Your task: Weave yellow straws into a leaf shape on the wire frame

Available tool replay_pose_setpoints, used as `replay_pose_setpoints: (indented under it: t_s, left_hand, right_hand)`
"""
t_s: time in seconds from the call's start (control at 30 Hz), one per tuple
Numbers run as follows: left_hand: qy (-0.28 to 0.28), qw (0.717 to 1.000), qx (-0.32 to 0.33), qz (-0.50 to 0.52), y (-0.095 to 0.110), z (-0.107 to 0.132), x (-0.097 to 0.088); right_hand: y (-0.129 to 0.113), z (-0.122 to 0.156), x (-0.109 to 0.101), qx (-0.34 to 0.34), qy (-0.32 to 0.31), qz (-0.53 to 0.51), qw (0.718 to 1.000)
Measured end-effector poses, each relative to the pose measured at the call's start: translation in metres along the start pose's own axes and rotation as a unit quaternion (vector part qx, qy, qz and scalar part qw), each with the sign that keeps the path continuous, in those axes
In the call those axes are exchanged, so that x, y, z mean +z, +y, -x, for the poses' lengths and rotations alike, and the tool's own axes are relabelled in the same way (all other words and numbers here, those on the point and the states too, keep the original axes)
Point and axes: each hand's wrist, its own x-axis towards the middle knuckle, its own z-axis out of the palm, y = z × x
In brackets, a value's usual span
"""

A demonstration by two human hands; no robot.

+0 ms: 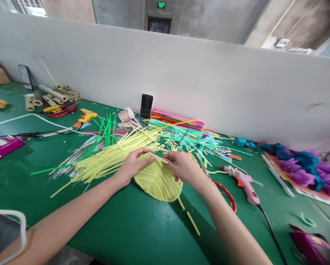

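A leaf-shaped piece made of yellow straws (159, 180) lies on the green table (131, 228). My left hand (133, 163) rests on its upper left edge, fingers curled and pinching one end of a short yellow straw (157, 157). My right hand (183, 167) rests on the piece's upper right edge and pinches the other end of that straw. A heap of loose yellow straws (109, 158) lies just left of my left hand.
Green straws (104, 134), a stack of coloured straws (176, 121), red-handled scissors (225, 193), a pink glue gun (244, 184), a yellow glue gun (86, 117), a phone (146, 106) leaning on the white partition, purple and blue straw flowers (305, 171), bamboo tubes (57, 94).
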Motion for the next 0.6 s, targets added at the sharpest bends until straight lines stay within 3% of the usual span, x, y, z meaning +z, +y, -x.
replay_pose_setpoints:
  t_s: [0.17,0.37,0.6]
  left_hand:
    - [0.026,0.999,-0.019,0.025,-0.0025,-0.0030,-0.0027]
    - [0.024,0.999,-0.030,0.035,-0.0030,-0.0042,-0.0053]
    - [0.019,1.000,-0.012,0.003,-0.0045,-0.0037,-0.0032]
  right_hand:
    - [-0.0060,0.0047,-0.0008,0.010,-0.009,-0.011,1.000]
    - [-0.0088,0.0021,0.0008,-0.027,0.057,0.109,0.992]
    - [-0.0039,-0.0019,0.0032,-0.021,0.064,0.146,0.987]
